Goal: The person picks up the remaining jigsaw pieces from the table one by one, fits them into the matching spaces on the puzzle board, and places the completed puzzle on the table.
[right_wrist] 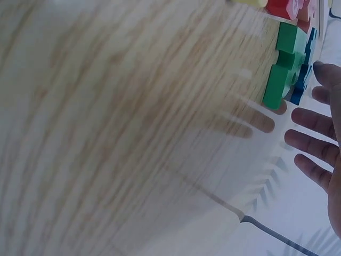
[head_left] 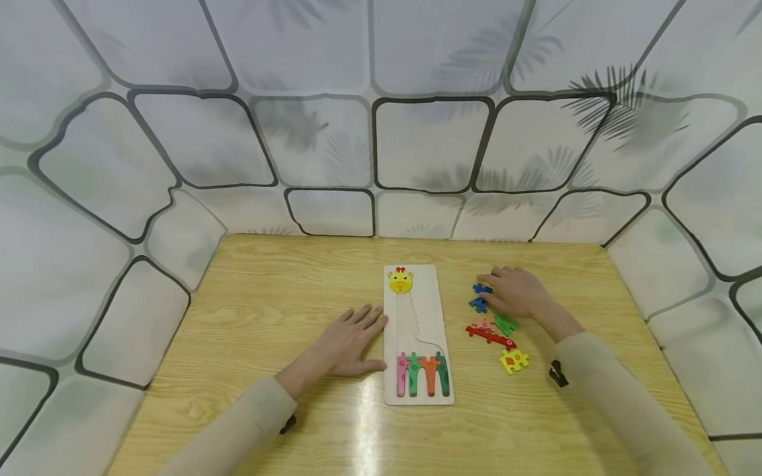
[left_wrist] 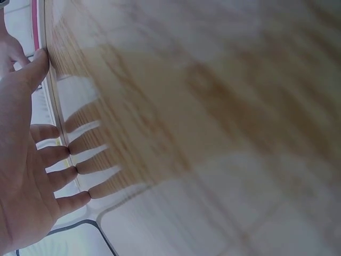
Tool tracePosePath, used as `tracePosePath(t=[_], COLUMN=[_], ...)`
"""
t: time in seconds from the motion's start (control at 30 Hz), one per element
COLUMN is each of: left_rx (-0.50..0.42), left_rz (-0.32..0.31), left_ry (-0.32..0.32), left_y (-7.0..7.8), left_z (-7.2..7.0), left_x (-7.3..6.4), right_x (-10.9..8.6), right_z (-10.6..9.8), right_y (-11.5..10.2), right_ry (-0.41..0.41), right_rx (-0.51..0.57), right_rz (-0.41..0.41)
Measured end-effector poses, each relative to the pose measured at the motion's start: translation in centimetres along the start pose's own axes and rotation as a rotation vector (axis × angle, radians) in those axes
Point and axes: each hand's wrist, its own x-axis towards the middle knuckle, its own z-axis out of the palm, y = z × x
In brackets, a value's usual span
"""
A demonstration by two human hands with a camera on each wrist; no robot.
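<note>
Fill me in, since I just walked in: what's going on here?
Someone is working at a giraffe-like puzzle board. Their left grip touches its left edge; their right grip is at the blue parts. The yellow head and four leg pieces lie on the board; other pieces lie to its right.

Booth-like space, room type unclear: wood-grain table (head_left: pixel 286 277) enclosed on three sides by stone-and-leaf-patterned walls (head_left: pixel 433 145)
</note>
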Motion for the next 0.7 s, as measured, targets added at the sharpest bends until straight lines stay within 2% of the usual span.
tracePosePath(t=[0.23,0.7], left_rx=[-0.002,0.007], left_rz=[-0.005,-0.003], left_ry=[-0.008,-0.003], left_y=[0.01,0.06], left_z=[0.06,-0.01], left_x=[0.06,0.06], right_x=[0.3,0.68], right_z=[0.03,0.35], right_y=[-0.09,0.0], right_ry=[-0.03,-0.015], right_rx=[0.003,0.025], right_rz=[0.011,0.008])
